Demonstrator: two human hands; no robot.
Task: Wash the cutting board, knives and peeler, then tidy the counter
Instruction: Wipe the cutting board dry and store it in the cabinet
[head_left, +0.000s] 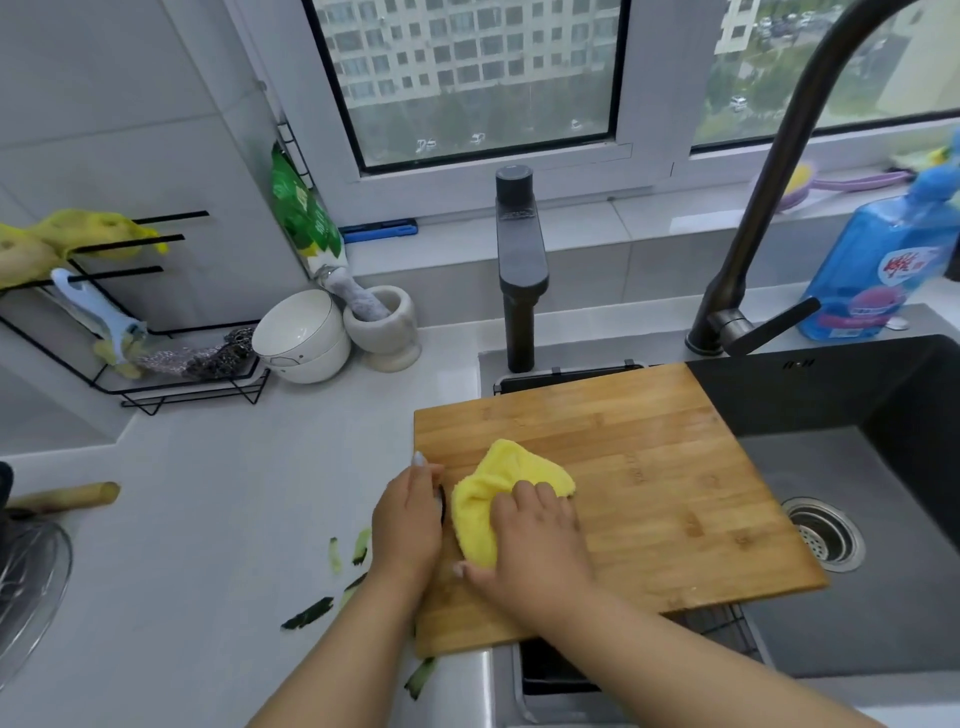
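A bamboo cutting board (649, 467) lies across the left rim of the dark sink (883, 519). A yellow cloth (493, 483) sits on the board's left part, and my right hand (535, 540) presses down on it with fingers curled into the fabric. My left hand (408, 525) grips the board's left edge, thumb on top by a dark handle slot. A blue peeler (98, 317) hangs on the black wire rack (156, 374) at the left. No knife is visible.
Green peel scraps (311, 613) lie on the grey counter left of the board. White bowls (301, 338) and a stone mortar with pestle (382, 322) stand behind. A tall faucet (753, 249), a dark dispenser (519, 270) and a blue detergent bottle (878, 260) line the sink's back edge.
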